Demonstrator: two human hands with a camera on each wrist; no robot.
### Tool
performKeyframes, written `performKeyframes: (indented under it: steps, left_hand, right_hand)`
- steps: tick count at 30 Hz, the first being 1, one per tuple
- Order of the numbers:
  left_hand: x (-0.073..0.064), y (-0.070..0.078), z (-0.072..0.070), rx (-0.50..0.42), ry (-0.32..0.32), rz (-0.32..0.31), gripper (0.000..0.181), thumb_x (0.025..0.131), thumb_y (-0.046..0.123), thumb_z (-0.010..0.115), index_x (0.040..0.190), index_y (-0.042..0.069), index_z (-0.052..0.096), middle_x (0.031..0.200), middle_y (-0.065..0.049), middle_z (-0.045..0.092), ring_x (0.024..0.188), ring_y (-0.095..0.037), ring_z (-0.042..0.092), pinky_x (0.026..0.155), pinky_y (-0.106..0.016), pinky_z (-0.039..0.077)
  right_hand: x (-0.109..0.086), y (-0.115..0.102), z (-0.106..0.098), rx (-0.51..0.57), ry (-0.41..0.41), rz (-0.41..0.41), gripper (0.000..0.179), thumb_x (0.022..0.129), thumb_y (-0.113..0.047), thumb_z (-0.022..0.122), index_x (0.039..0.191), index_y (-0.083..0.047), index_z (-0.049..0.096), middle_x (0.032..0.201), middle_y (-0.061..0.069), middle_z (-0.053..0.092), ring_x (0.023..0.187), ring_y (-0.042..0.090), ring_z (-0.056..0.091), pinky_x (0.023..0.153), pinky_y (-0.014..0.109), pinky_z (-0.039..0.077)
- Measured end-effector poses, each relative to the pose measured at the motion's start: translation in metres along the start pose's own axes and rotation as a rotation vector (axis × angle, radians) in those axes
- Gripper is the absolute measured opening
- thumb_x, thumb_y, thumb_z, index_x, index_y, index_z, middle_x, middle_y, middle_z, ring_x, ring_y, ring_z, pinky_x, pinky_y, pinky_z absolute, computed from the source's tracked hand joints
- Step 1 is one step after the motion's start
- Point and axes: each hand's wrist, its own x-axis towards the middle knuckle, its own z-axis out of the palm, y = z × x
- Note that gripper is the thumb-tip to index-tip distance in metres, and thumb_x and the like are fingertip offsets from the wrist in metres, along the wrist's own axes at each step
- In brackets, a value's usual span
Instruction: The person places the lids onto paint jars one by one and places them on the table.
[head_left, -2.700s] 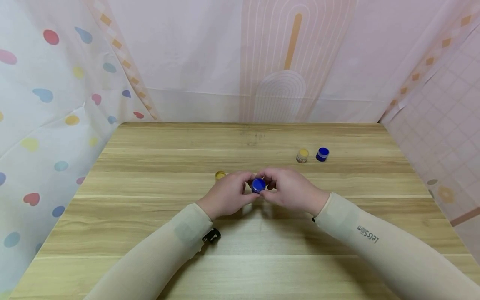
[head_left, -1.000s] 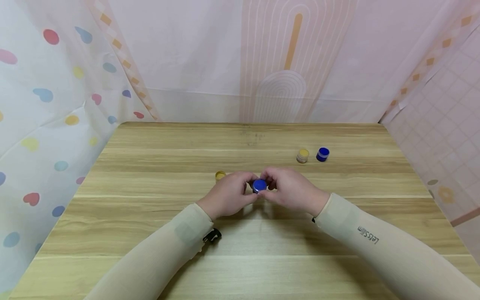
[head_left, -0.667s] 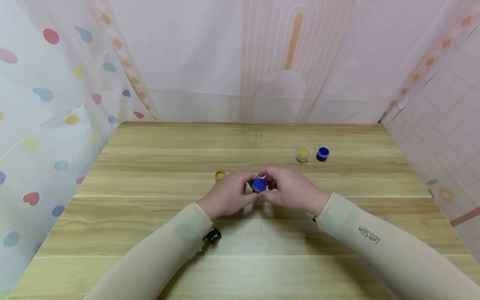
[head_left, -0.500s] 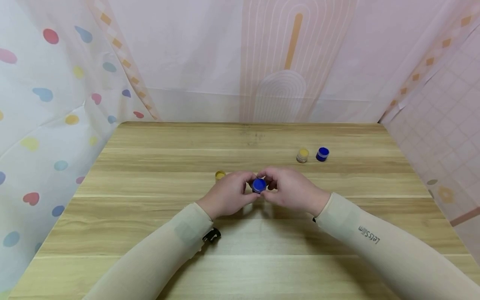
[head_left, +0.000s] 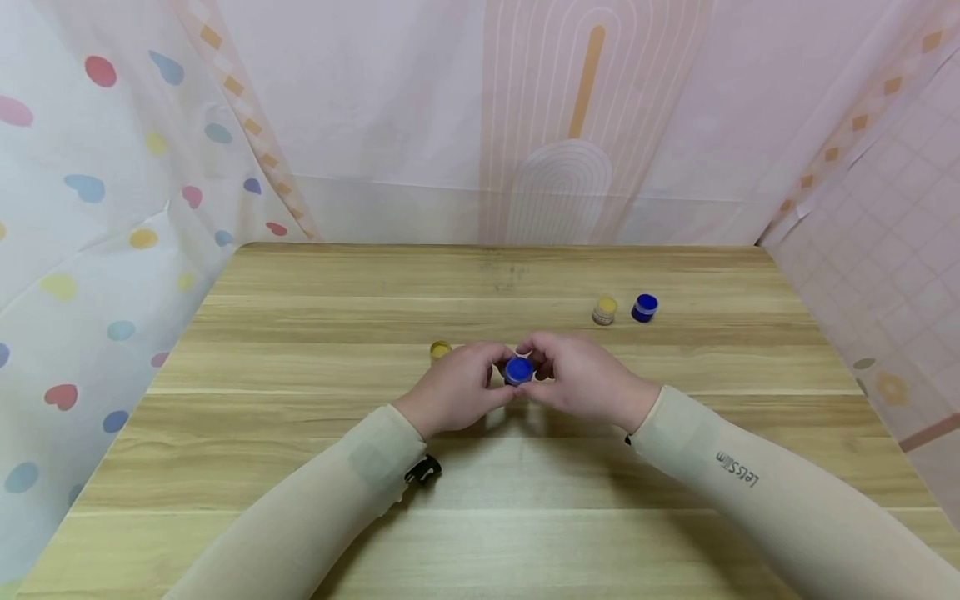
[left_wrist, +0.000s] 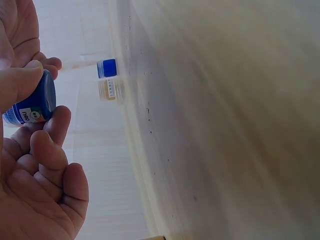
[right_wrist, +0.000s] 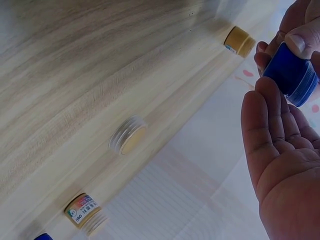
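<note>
A small blue paint jar (head_left: 518,371) with a ribbed rim is held upright above the table between my two hands, near mid-table. My left hand (head_left: 461,387) pinches it from the left; its label shows in the left wrist view beside my thumb. From the right, my right hand (head_left: 585,379) holds its upper edge between thumb and fingers. Both hands partly cover the jar. Just beyond my left hand stands a yellow paint jar (head_left: 440,350) with no lid on it. A clear ribbed lid with yellow on it (right_wrist: 128,135) lies on the table in the right wrist view.
Farther back on the right stand a yellow paint jar (head_left: 604,311) and a blue paint jar (head_left: 645,308), side by side. The wooden table (head_left: 337,317) meets patterned curtains (head_left: 390,125) at its back and sides.
Both hands stay in the same place with the blue paint jar. My right fingers have shifted slightly around its top edge, and the jar's top has moved a little.
</note>
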Motion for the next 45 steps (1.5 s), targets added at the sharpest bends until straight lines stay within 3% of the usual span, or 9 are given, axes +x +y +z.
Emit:
performKeyframes:
  steps: [8,16,27,35,45]
  left_hand:
    - [-0.0004,-0.0005,-0.0006,-0.007,0.001,0.005,0.022,0.096,0.026,0.078,0.114,0.016,0.071,0.093,0.004,0.067,0.071,-0.013,0.054,0.064,-0.027,0.045]
    - [-0.0006,-0.0003,0.0,-0.011,-0.004,-0.004,0.022,0.096,0.027,0.077,0.114,0.015,0.072,0.094,0.004,0.066,0.074,-0.013,0.054,0.065,-0.027,0.045]
    - [-0.0015,-0.0013,-0.0005,-0.009,-0.009,-0.003,0.02,0.096,0.028,0.077,0.11,0.016,0.07,0.088,0.004,0.063,0.069,-0.013,0.053,0.061,-0.026,0.044]
    - [-0.0006,-0.001,0.0008,-0.012,-0.005,-0.011,0.022,0.096,0.027,0.077,0.114,0.015,0.072,0.095,0.001,0.068,0.072,-0.013,0.053,0.064,-0.027,0.045]
    - [0.0003,-0.0019,0.0008,-0.006,-0.003,-0.002,0.02,0.095,0.028,0.078,0.111,0.017,0.071,0.09,0.004,0.065,0.071,-0.013,0.054,0.063,-0.027,0.045]
  right_hand:
    - [0.0003,-0.001,0.0003,-0.002,-0.014,-0.012,0.031,0.093,-0.012,0.078,0.122,-0.007,0.069,0.103,0.002,0.076,0.092,0.013,0.07,0.085,0.036,0.061]
    - [0.0005,-0.0017,0.0008,-0.009,-0.004,0.015,0.027,0.092,-0.02,0.083,0.111,-0.009,0.068,0.097,0.0,0.074,0.09,0.014,0.069,0.081,0.031,0.058]
    - [0.0003,0.0017,0.0025,0.008,-0.008,-0.015,0.03,0.093,-0.011,0.078,0.122,-0.008,0.069,0.101,0.001,0.076,0.089,0.011,0.07,0.082,0.031,0.059]
    - [0.0003,0.0001,0.0023,-0.007,-0.001,0.008,0.027,0.092,-0.018,0.083,0.113,-0.009,0.069,0.097,0.0,0.074,0.087,0.01,0.068,0.079,0.029,0.057]
    - [-0.0006,0.0024,0.0014,0.001,-0.008,-0.02,0.032,0.093,-0.014,0.079,0.122,-0.006,0.068,0.101,0.002,0.076,0.089,0.011,0.07,0.082,0.033,0.06]
